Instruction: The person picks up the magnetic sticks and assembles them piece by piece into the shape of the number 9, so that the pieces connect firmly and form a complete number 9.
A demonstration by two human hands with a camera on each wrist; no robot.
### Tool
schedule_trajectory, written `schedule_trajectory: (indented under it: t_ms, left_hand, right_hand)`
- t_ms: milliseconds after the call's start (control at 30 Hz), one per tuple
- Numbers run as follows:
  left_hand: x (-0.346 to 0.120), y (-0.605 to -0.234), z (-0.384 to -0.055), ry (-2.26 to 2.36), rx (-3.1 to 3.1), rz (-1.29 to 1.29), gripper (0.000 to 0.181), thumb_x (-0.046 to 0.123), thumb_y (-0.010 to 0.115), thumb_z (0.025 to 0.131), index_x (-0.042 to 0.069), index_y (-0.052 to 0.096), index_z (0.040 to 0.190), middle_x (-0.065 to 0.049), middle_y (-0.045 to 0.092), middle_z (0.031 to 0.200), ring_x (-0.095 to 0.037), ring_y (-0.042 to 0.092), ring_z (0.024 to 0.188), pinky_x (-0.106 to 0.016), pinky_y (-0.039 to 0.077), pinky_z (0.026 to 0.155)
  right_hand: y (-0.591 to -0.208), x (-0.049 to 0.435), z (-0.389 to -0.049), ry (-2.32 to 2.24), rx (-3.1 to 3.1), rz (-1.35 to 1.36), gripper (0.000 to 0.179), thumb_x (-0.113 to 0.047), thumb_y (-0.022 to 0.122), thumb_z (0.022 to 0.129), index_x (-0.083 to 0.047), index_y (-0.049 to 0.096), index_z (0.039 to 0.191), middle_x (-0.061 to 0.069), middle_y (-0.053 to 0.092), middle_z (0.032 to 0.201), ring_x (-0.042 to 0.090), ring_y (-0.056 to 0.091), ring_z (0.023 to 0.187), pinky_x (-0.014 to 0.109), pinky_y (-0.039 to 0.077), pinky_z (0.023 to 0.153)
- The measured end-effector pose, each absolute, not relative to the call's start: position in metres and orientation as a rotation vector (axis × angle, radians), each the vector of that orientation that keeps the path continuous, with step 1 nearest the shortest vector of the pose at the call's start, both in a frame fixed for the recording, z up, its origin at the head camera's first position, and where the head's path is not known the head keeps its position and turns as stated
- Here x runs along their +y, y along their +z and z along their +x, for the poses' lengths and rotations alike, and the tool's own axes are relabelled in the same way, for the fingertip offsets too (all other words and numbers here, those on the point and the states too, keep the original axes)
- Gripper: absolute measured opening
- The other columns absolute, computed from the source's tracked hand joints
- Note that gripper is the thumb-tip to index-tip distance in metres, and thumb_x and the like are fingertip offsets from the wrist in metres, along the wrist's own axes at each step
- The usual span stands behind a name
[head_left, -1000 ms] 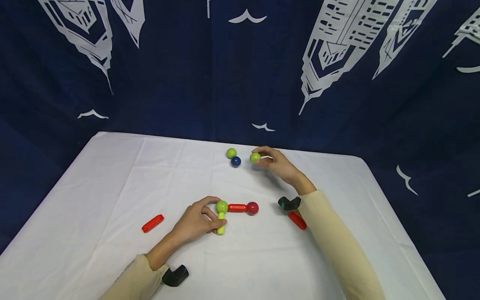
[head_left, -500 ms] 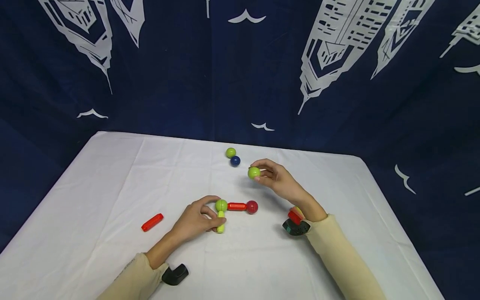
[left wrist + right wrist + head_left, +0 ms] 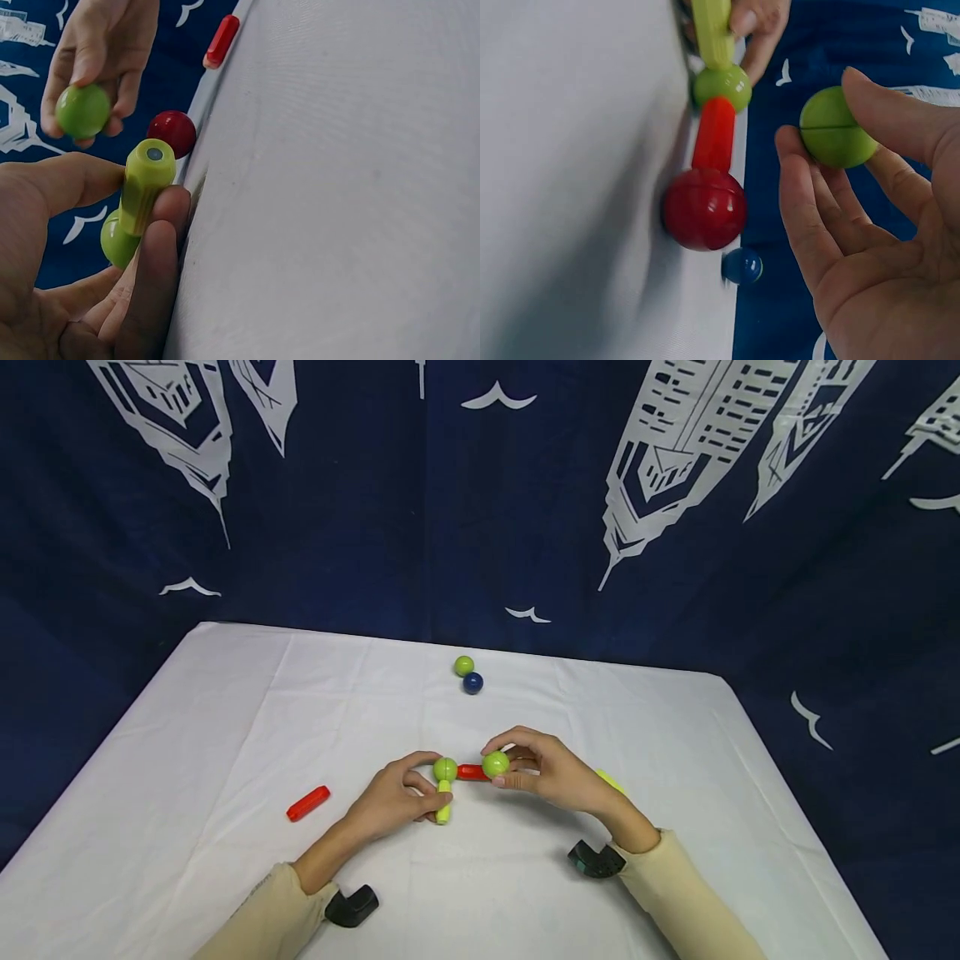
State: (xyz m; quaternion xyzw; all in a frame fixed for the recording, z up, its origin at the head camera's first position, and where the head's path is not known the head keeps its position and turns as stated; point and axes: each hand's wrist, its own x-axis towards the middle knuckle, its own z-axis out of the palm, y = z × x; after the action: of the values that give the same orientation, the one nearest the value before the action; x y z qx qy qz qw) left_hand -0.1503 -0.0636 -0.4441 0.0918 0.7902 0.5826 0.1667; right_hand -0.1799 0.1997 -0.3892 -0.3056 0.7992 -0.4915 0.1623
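Note:
My left hand (image 3: 393,797) pinches a yellow-green rod (image 3: 147,184) between thumb and fingers. The rod's far end joins a green ball (image 3: 445,769), from which a red rod (image 3: 715,135) runs right to a dark red ball (image 3: 705,209). In the head view that red ball is hidden behind my right hand (image 3: 547,768). My right thumb and fingers hold a second green ball (image 3: 836,127), raised off the table above the red ball's end of the joined pieces.
A loose red rod (image 3: 308,803) lies left of my left hand. Farther back, a green ball (image 3: 464,666) and a blue ball (image 3: 472,683) sit side by side on the white tablecloth (image 3: 360,710). Part of a yellow piece (image 3: 609,780) shows behind my right wrist.
My right hand has brought its green ball from the back of the table toward me and slightly left, over the joined pieces. My left hand keeps its grip in place.

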Motion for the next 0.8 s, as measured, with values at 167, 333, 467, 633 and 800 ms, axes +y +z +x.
schedule_trajectory:
  t_ms: [167,333,467,633,800]
  left_hand:
    - [-0.065,-0.445,-0.151,1.69,2.197,0.294,0.064,0.013,0.074,0.087,0.0,0.046,0.143,-0.008,0.072,0.089,-0.016,0.071,0.07,-0.029,0.055,0.066]
    - [-0.065,-0.446,-0.151,1.713,2.153,0.302,0.064,0.009,0.072,0.087,-0.001,0.045,0.144,-0.009,0.072,0.09,-0.016,0.072,0.071,-0.029,0.057,0.066]
    - [-0.066,-0.445,-0.151,1.714,2.134,0.317,0.064,0.009,0.072,0.088,-0.002,0.043,0.145,-0.01,0.072,0.092,-0.017,0.072,0.072,-0.03,0.058,0.067]
    - [-0.067,-0.445,-0.151,1.697,2.149,0.335,0.065,0.011,0.073,0.089,-0.001,0.043,0.145,-0.01,0.072,0.093,-0.016,0.071,0.072,-0.029,0.057,0.066]
    - [-0.067,-0.445,-0.151,1.683,2.168,0.342,0.065,0.013,0.074,0.088,-0.001,0.044,0.144,-0.009,0.072,0.093,-0.015,0.071,0.072,-0.028,0.055,0.067]
  right_hand:
    - [-0.396,0.196,-0.168,-1.34,2.28,-0.928,0.036,-0.005,0.077,0.086,-0.007,0.063,0.119,0.008,0.063,0.121,0.019,0.067,0.101,0.033,0.056,0.091]
    - [-0.402,0.187,-0.158,-1.284,2.309,-0.896,0.037,-0.009,0.082,0.083,-0.012,0.064,0.115,0.002,0.065,0.115,0.016,0.066,0.095,0.03,0.057,0.086]
    - [-0.407,0.18,-0.152,-1.229,2.357,-0.903,0.037,-0.013,0.084,0.081,-0.016,0.064,0.111,-0.001,0.065,0.11,0.013,0.065,0.094,0.029,0.058,0.082]
    - [-0.41,0.172,-0.146,-1.18,2.387,-0.928,0.036,-0.013,0.086,0.079,-0.018,0.065,0.107,-0.006,0.065,0.1,0.01,0.064,0.089,0.028,0.058,0.079]
    - [-0.413,0.164,-0.141,-1.133,2.361,-0.909,0.034,-0.012,0.086,0.079,-0.017,0.065,0.105,-0.009,0.066,0.099,0.005,0.065,0.089,0.026,0.056,0.084]
